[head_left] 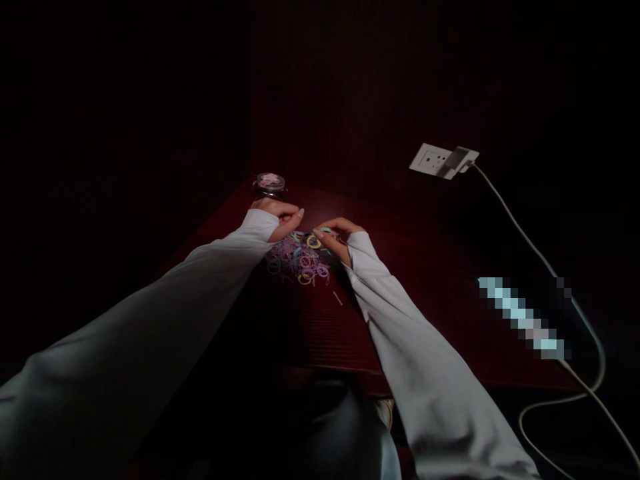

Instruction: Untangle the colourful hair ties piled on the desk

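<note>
A pile of small coloured hair ties [295,257], mostly purple with some yellow and green, lies on the dark red table. My left hand [283,219] is above the pile's far left side, its fingers curled and its thumb and forefinger pressed together. Whether anything is pinched there is too small to tell. On the right edge of the pile, my right hand [343,239] is closed with a green hair tie [325,230] between thumb and fingers. Just below those fingertips is a yellow hair tie [313,242].
Behind my left hand stands a round jar [269,185] with a pink pattern on top. A thin pale stick [338,298] lies nearer me on the table [320,333]. At right are a wall socket [431,160], a plugged-in charger [463,160] and its white cable [520,227]. Surroundings are dark.
</note>
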Tool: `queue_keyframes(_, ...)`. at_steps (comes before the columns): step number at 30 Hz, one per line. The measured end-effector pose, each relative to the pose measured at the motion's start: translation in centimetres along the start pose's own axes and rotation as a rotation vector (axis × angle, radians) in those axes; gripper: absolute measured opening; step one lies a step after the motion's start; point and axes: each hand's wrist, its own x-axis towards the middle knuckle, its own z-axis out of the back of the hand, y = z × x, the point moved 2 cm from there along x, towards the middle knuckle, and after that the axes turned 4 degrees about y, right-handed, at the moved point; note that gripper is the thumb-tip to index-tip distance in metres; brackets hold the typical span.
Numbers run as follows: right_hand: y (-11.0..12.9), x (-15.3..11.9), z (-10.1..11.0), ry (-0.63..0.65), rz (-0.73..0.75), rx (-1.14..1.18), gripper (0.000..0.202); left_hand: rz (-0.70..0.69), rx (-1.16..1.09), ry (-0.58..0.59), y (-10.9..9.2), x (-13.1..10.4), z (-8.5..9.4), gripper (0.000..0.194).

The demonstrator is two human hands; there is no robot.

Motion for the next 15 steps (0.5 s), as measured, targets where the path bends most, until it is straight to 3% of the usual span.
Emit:
queue_keyframes(5, -0.5, -0.1, -1.3, 0.124, 0.023, 0.025, 0.037, 0.012, -0.006, -0.012, 0.1, 0.0, -0.1, 0.048)
queue_keyframes(10, 0.0, -0.4, 1.0, 0.148, 0.057, -0.038, 0.042, 0.007, 0.000, -0.003, 0.2, 0.0, 0.0, 0.047)
queue_keyframes(13, 0.1, -1.5, 2.3, 0.193, 0.070, -0.149, 0.062, 0.000, 0.001, -0.001, 0.4, 0.1, -0.2, 0.049)
queue_keyframes(15, 0.0, -2.4, 2.0, 0.245, 0.080, -0.207, 0.083, 0.009, 0.016, -0.031, 0.8, 0.3, -0.6, 0.050)
